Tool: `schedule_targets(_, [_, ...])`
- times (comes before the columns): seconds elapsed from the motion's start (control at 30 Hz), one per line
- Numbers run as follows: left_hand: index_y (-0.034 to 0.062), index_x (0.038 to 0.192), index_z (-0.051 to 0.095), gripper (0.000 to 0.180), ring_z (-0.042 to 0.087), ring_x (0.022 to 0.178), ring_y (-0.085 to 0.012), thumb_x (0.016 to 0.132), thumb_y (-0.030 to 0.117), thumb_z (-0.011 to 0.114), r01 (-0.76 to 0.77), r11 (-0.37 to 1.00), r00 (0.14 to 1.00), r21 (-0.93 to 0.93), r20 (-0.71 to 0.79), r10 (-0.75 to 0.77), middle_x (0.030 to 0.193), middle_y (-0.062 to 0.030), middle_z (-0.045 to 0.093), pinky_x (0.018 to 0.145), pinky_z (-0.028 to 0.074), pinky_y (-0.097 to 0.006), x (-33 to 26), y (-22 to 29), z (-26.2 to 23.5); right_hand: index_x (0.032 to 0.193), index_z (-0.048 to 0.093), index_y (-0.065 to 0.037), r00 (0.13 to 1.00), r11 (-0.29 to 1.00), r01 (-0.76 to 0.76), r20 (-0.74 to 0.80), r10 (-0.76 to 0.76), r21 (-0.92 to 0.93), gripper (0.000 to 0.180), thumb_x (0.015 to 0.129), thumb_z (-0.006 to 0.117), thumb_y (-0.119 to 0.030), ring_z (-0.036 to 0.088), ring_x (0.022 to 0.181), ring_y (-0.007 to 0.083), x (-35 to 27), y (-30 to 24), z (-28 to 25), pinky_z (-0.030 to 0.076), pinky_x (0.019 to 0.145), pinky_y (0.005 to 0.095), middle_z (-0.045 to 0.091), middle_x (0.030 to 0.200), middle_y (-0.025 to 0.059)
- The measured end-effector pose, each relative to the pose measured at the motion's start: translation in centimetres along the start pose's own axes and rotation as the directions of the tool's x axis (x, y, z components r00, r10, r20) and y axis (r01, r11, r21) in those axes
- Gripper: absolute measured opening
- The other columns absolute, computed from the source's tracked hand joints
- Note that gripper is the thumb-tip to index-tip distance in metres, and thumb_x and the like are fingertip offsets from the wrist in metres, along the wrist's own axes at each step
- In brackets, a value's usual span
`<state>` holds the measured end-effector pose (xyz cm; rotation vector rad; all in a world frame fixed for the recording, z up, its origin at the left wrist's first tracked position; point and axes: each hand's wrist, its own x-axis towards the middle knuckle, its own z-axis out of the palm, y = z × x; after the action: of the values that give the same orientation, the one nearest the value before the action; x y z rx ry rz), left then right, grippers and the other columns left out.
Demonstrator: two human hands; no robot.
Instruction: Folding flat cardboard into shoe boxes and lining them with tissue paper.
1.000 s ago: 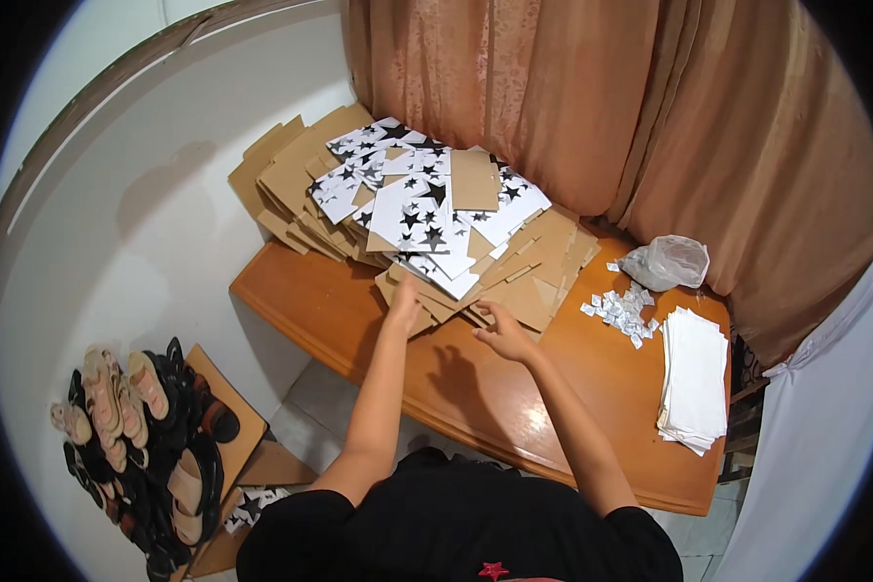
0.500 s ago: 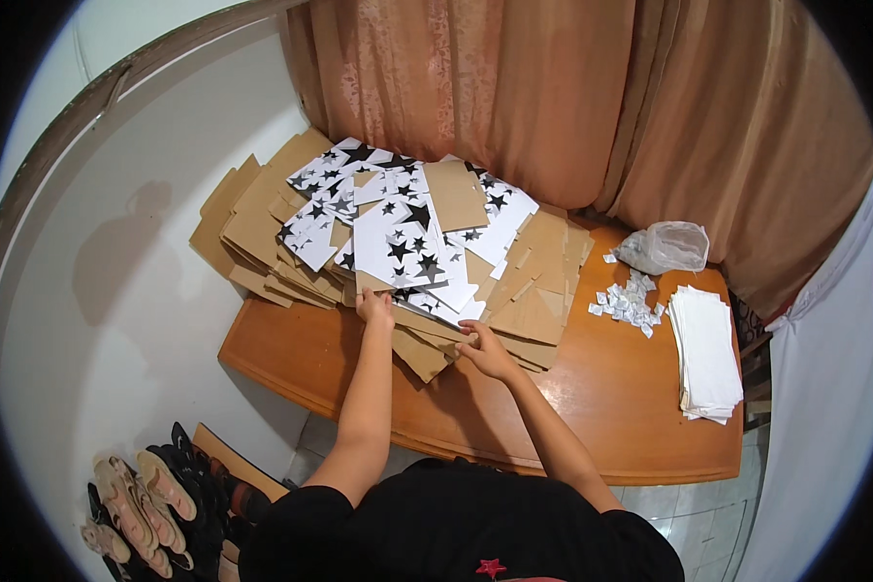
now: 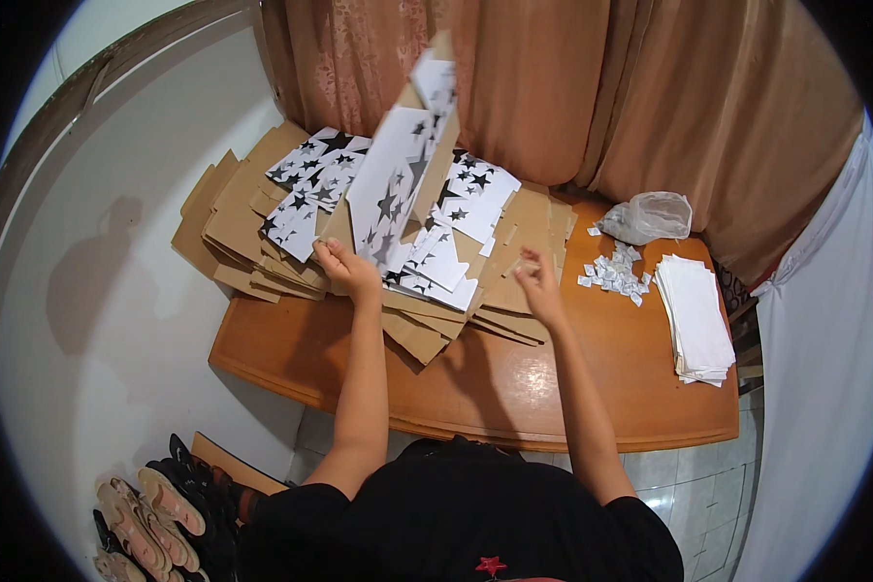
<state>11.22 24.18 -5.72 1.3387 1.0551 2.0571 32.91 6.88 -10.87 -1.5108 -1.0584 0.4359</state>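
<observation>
My left hand [image 3: 351, 272] is closed on the lower left corner of a folded cardboard box [image 3: 390, 184], white with black and grey stars. The box is raised off the pile and tilted up, and its far end is smeared by motion. Apart from it, my right hand [image 3: 539, 285] hovers over the right side of the pile, fingers loosely bent and apart, with nothing visible in them. Beneath lie more star-printed flat boxes [image 3: 477, 206] on a stack of brown cardboard sheets [image 3: 522, 233].
On the right of the wooden table [image 3: 592, 388] are small silvery packets [image 3: 615, 274], a clear plastic bag [image 3: 652, 217] and a stack of white sheets [image 3: 693, 320]. Brown curtains [image 3: 524, 87] hang behind, and shoes [image 3: 145, 524] stand at lower left.
My left hand has lifted the star-printed box from the pile and tipped it upright. My right hand has moved up and right, away from the pile's front edge.
</observation>
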Motion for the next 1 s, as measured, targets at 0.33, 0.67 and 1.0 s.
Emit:
schedule_targets(0.33, [0.0018,0.082,0.040,0.026,0.039,0.065,-0.0128,0.098,0.022,0.034,-0.070,0.972,0.996,-0.223,0.041,0.081,0.072,-0.0034,0.043,0.061,0.036,-0.026,-2.7,7.0,1.8,0.140,0.017,-0.011,0.878,0.970,-0.068,-0.449,0.169,0.232,0.080,0.082,0.053,-0.053,0.046,0.110,0.0231,-2.2,-5.8,-10.1,0.044,0.080,0.0406,0.035,0.129,0.0124])
schedule_targets(0.67, [0.0056,0.087,0.041,0.021,0.036,0.066,-0.0051,0.098,0.023,0.036,0.426,0.673,0.905,-0.604,0.272,-0.328,0.078,0.0012,0.043,0.051,0.030,-0.016,-16.0,14.8,5.9,0.136,0.015,0.000,0.878,0.955,-0.228,-0.385,0.286,0.190,0.102,0.062,0.082,-0.023,0.057,0.095,0.0276,-12.9,1.2,-14.3,0.050,0.073,0.0356,0.044,0.117,0.0258])
schedule_targets(1.0, [-0.0010,0.119,0.038,0.035,0.047,0.106,-0.0173,0.098,0.026,0.035,0.471,0.514,0.876,-0.717,0.308,-0.372,0.118,-0.0130,0.047,0.092,0.039,-0.027,-26.1,20.5,7.9,0.110,0.057,0.000,0.810,0.867,-0.496,-0.332,0.484,0.052,0.043,0.070,0.071,-0.008,0.060,0.085,0.0178,-22.1,2.6,-19.4,0.049,0.066,0.0322,0.061,0.095,0.0137])
